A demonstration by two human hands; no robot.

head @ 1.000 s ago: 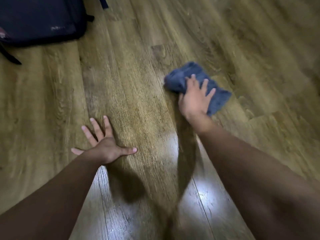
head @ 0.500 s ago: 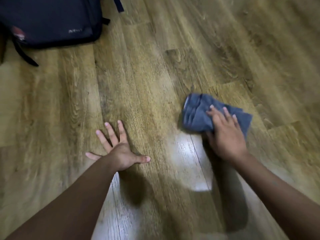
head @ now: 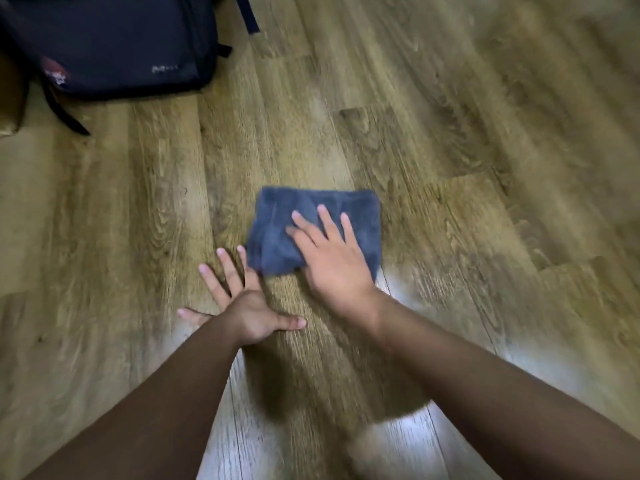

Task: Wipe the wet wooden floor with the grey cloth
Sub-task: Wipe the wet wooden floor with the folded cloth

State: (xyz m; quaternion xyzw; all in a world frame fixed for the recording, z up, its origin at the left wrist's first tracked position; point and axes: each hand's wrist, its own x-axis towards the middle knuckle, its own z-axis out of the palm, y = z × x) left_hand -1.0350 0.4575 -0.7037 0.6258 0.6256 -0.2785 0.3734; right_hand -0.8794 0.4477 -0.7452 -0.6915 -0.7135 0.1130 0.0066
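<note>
Grey cloth (head: 313,230): folded, lying flat on the wooden floor (head: 467,140), pressed down by the right hand (head: 334,261) with fingers straight and spread. Left hand (head: 242,306): palm down on the floor, fingers splayed, holding nothing, fingertips just beside the cloth's near-left corner. Dark backpack (head: 114,43): at the floor's far-left edge, well apart from the cloth.

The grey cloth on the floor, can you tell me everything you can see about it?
The grey cloth is blue-grey, soft and towel-like, folded into a rumpled rectangle with creases. It lies flat on the wooden floor, in the middle of the view. The right hand presses on it with straight, spread fingers. The left hand rests on the floor just beside its near-left corner; whether they touch is unclear.
</note>
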